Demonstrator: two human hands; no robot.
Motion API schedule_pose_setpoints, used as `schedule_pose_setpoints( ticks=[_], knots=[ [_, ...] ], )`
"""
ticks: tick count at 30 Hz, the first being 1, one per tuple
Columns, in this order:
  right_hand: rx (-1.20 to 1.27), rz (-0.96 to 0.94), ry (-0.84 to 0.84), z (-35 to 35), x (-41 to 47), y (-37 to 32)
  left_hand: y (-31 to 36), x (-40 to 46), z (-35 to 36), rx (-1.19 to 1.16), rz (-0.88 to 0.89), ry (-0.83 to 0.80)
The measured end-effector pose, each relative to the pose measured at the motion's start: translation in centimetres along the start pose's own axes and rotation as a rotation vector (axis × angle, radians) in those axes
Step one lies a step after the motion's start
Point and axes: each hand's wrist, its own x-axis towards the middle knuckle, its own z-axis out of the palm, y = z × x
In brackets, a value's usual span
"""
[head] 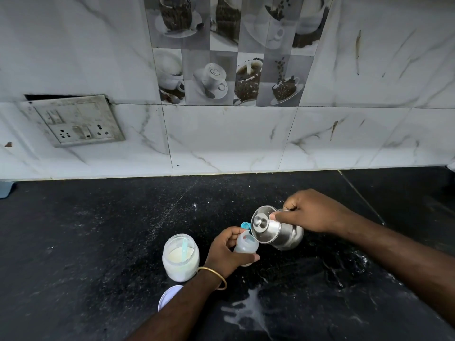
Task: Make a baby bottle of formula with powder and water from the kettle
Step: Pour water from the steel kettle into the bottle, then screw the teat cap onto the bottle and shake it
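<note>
My left hand [227, 253] grips a small translucent baby bottle [246, 244] that stands open on the black counter. My right hand [312, 212] holds a small steel kettle [277, 230] by its handle, tilted to the left with its lidded top over the bottle's mouth; the thumb presses on the lid. Left of the bottle stands an open glass jar of white powder [180, 258] with a pale blue scoop [184, 247] in it. A blue bottle cap [245, 225] lies just behind the bottle, partly hidden by the kettle.
The jar's white lid [167, 296] lies on the counter under my left forearm. White powder smears mark the black counter [98, 242] near the front. A wall socket plate [73, 121] sits on the tiled backsplash at the left.
</note>
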Motion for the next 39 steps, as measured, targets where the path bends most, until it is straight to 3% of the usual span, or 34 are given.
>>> schedule_pose_setpoints(
  ticks=[9,16,22,39],
  knots=[
    [0.641,0.251,-0.025,3.8,-2.3,3.4,0.0,-0.2,0.1,0.005,-0.009,0.021],
    [0.958,0.405,0.054,8.3,-5.3,6.1,0.4,-0.3,-0.1,0.002,-0.019,0.048],
    [0.974,0.456,0.182,11.8,-7.7,7.2,0.4,-0.8,0.1,0.023,-0.037,0.064],
    [0.905,0.547,0.132,14.1,-9.1,8.9,0.1,-1.2,0.0,0.044,-0.06,0.088]
  ],
)
